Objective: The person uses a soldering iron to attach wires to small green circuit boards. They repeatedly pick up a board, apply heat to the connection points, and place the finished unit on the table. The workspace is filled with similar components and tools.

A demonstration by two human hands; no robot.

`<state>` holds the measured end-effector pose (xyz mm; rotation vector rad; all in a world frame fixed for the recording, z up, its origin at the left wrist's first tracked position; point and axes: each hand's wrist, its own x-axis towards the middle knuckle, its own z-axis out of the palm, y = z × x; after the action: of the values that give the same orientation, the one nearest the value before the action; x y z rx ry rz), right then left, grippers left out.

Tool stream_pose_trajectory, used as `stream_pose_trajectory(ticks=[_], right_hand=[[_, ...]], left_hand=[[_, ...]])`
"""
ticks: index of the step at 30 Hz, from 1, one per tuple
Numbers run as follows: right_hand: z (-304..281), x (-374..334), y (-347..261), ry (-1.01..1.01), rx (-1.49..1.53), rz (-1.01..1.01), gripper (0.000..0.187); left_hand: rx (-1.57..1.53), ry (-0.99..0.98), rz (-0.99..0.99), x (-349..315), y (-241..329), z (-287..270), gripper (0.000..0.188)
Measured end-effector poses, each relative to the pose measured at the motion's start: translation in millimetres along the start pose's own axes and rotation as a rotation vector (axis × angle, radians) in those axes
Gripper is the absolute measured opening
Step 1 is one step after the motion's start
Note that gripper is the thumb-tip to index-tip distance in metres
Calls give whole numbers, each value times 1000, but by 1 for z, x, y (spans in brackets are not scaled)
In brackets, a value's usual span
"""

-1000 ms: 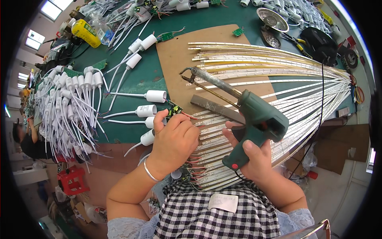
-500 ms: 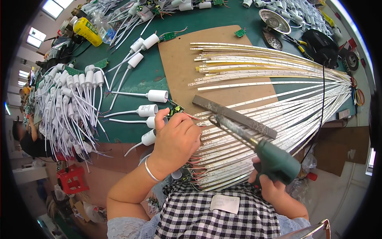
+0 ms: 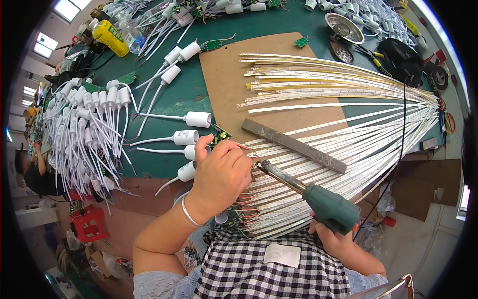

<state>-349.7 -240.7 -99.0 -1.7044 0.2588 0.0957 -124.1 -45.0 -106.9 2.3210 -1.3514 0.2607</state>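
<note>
Centre of frame: your left hand (image 3: 224, 172) was curled over the left ends of the white light strips (image 3: 378, 130), beside a small circuit board (image 3: 221, 134) with thin leads. Whether that grip was pinching a lead could not be told; the fingertips were hidden. The curl probably served to steady the work.

Lower right of centre: your right grip was closed around the green soldering gun (image 3: 331, 209), its barrel angled up and left so the tip sat near your left fingers. Likely reason: this angle kept your knuckles away from the hot end.

A metal bar (image 3: 294, 145) lay slantwise across the strips, presumably as a weight holding them flat. Their left ends were spread like a fan, seemingly for separate access. Left of centre, white caps (image 3: 198, 119) lay on the green worktop (image 3: 189, 94), apparently kept within reach.
</note>
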Motion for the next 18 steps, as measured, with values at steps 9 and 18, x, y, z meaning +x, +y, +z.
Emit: stream_pose_trajectory(ticks=[9,18], right_hand=[[2,2,-4,35,60,-2,34],[2,3,1,41,94,-27,40]], left_hand=[[9,-16,1,0,0,-1,14],[11,-26,-3,0,0,-1,14]])
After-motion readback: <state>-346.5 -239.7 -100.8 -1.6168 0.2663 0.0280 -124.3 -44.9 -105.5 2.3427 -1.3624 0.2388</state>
